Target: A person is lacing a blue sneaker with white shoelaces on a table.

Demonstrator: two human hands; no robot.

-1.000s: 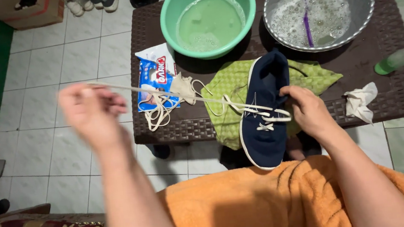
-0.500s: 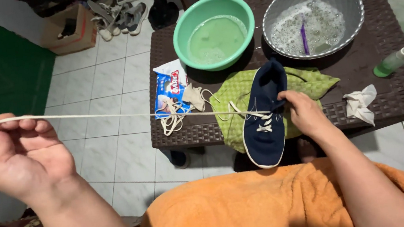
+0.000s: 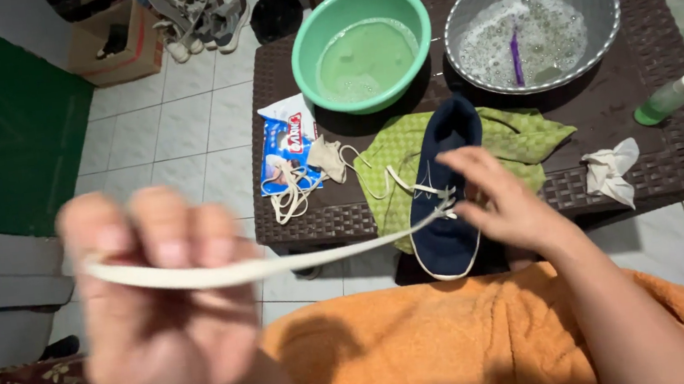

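Left hand: the left hand [image 3: 164, 308], close to the camera and blurred, is at about 8 o'clock in the view; its fingers are curled together, pinching the free end of a flat cream-white shoelace [image 3: 282, 262].
Right hand: the right hand [image 3: 506, 204] rests on the near half of a navy-blue canvas sneaker with a white sole [image 3: 447, 185], fingers loosely spread over the eyelet area, steadying the shoe.
Lace: it runs taut from the left hand toward 2 o'clock, up to the eyelets just under the right hand's fingertips; a shorter stretch of it crosses the tongue.
Key relation: the lace's long axis lies roughly from 8 o'clock to 2 o'clock between the two hands; the left hand is well apart from the sneaker, the right hand is touching it.
Sneaker: it lies on a crumpled green checked cloth [image 3: 522, 135] at the near edge of a dark brown woven wicker table [image 3: 677, 157], toe toward 12 o'clock, heel overhanging toward the person.
Around: a green plastic basin of water [image 3: 361, 46] at 12 o'clock, a round metal basin of soapy water [image 3: 532, 24] at 1 o'clock, a second loose cream lace [image 3: 291, 193] at 10 o'clock from the shoe.
Lap: an orange towel [image 3: 427, 352] covers it.
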